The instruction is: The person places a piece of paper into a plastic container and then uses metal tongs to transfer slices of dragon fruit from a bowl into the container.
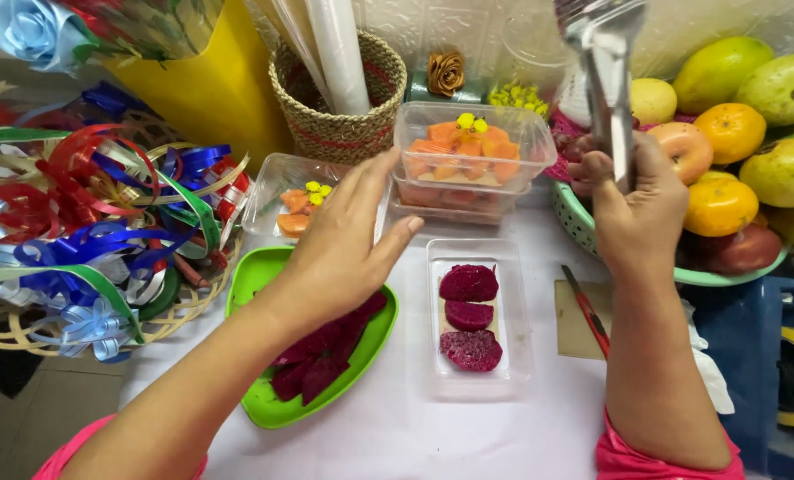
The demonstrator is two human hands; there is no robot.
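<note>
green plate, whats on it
The green plate holds dark red dragon fruit slices. The left hand hovers over its upper part, so whatever lies under the palm is hidden.

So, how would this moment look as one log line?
left hand: open, above green plate | right hand: holds tongs | clear tray: three dragon fruit slices

Right hand (633,209) gripping metal tongs (606,62), left hand (344,244) open above green plate (255,276)

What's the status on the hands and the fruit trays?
Right hand grips metal tongs. Left hand open over green plate. Clear tray: three dragon fruit slices.
</note>
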